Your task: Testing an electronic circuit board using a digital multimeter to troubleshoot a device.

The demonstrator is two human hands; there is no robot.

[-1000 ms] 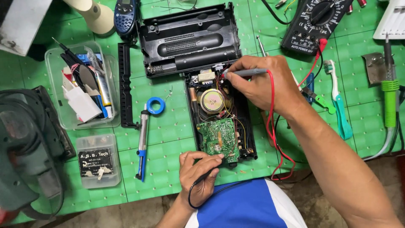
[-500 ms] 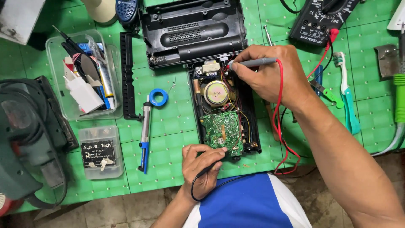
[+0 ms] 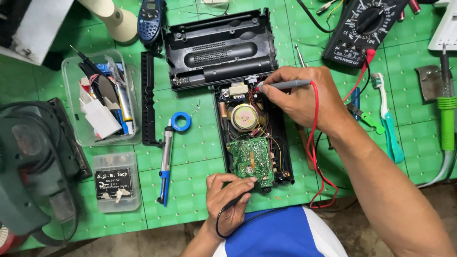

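An opened black radio (image 3: 252, 138) lies on the green cutting mat (image 3: 200, 143), showing a round speaker (image 3: 244, 115) and a green circuit board (image 3: 251, 162). Its black back cover (image 3: 219, 50) lies hinged open behind it. My right hand (image 3: 304, 97) holds a grey probe (image 3: 285, 85) with a red lead, tip at the top of the radio's inside. My left hand (image 3: 228, 200) pinches a black probe (image 3: 238, 199) against the lower edge of the circuit board. A black multimeter (image 3: 364, 28) sits at the upper right, with the red lead running to it.
A clear tray of tools (image 3: 102, 102) and a small clear parts box (image 3: 115, 183) sit left. A desoldering pump (image 3: 165, 162) and a blue tape roll (image 3: 181, 121) lie beside the radio. A toothbrush (image 3: 388, 119), pliers and a green-handled soldering iron (image 3: 446, 119) lie right. A dark machine (image 3: 33, 171) fills the far left.
The view has shifted slightly. Both hands stay on their probes at nearly the same spots on the radio.
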